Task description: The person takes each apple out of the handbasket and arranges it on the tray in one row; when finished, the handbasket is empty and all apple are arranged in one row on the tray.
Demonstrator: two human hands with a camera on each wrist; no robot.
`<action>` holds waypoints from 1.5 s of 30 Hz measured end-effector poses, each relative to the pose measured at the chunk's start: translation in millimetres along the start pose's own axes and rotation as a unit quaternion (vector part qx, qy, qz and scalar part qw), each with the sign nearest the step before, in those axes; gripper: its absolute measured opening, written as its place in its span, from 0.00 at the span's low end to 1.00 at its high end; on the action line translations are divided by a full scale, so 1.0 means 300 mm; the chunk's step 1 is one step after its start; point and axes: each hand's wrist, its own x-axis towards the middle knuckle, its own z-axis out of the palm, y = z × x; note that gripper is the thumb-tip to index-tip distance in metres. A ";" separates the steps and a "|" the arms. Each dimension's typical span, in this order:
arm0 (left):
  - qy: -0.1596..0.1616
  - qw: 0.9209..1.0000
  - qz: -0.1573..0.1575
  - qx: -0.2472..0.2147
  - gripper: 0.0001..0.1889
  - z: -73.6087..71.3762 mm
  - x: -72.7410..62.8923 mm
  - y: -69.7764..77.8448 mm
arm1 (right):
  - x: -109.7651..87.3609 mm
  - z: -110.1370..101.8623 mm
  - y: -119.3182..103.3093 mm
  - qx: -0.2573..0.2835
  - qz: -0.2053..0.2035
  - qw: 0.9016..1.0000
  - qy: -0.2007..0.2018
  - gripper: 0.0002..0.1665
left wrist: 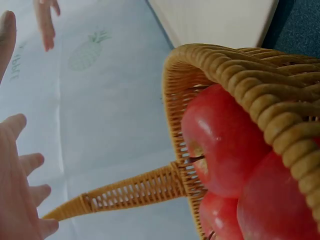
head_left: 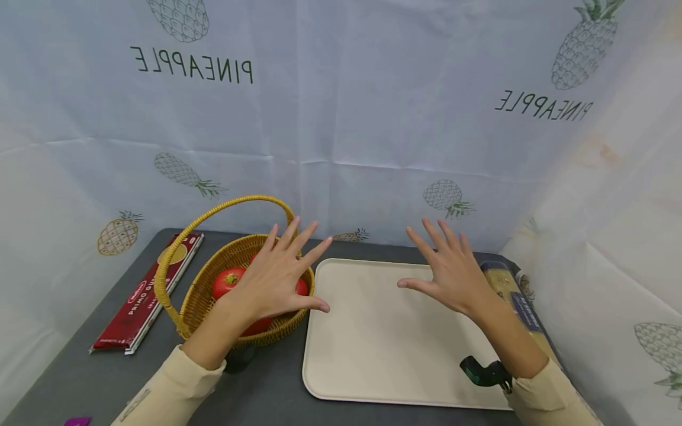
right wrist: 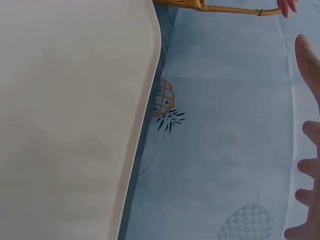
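Both hands are raised with their fingers spread, and neither holds anything. My left hand [head_left: 272, 278] hovers over the right part of a yellow wicker basket [head_left: 193, 299], hiding some of what lies inside. Several red apples [head_left: 228, 283] fill the basket; the left wrist view shows these apples [left wrist: 220, 135] close up, near the woven rim [left wrist: 280, 115]. The basket's tall arched handle [head_left: 210, 214] rises left of that hand. Over the right part of a cream rectangular tray [head_left: 367, 337] is my right hand [head_left: 453, 275], its thumb pointing left.
A red spaghetti packet [head_left: 140, 305] lies left of the basket. Beyond the tray's right side is a pack with a blue label [head_left: 524, 310], partly behind the right forearm. A small purple thing [head_left: 77, 421] shows at the lower left. A pineapple-print curtain [head_left: 362, 118] hangs behind the dark table.
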 end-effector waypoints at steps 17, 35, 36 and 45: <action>0.057 0.998 -0.002 -0.009 0.58 -0.076 -0.111 -0.018 | 0.118 -0.052 -0.115 0.080 -0.039 0.996 -0.027 0.60; 0.239 0.970 -0.024 -0.029 0.47 -0.249 -0.281 -0.002 | 0.244 -0.042 -0.281 0.198 -0.112 0.973 -0.045 0.57; 0.252 0.967 -0.028 -0.028 0.47 -0.256 -0.290 -0.009 | 0.252 -0.041 -0.289 0.200 -0.118 0.971 -0.048 0.57; 0.299 0.950 -0.082 -0.043 0.46 -0.262 -0.393 -0.108 | 0.321 -0.044 -0.352 0.224 -0.172 0.956 -0.084 0.57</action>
